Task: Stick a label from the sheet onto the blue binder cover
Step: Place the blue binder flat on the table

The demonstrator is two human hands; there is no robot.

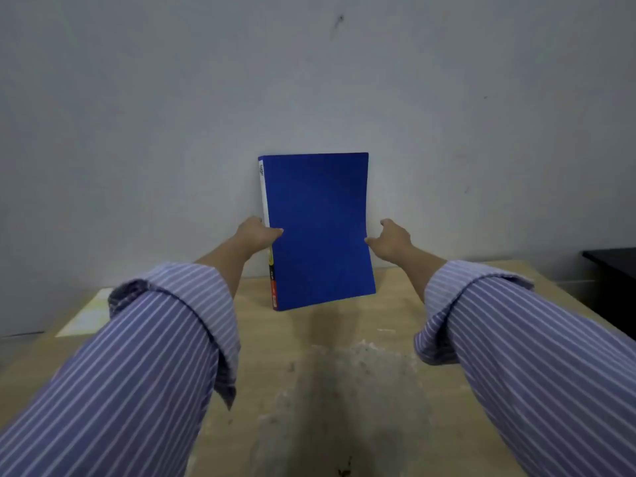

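Observation:
A blue binder (pixel 320 232) stands upright at the back of the table, its top leaning against the grey wall and its plain cover facing me. My left hand (pixel 256 234) grips its spine edge, thumb on the cover. My right hand (pixel 392 241) holds the binder's right edge, thumb tip touching it. A pale sheet (pixel 87 315), probably the label sheet, lies flat at the table's far left, partly hidden by my left sleeve.
The wooden table (pixel 337 373) has a rough whitish patch in the middle. A dark piece of furniture (pixel 612 270) stands off to the right beyond the table edge. The wall (pixel 309 80) rises directly behind the binder.

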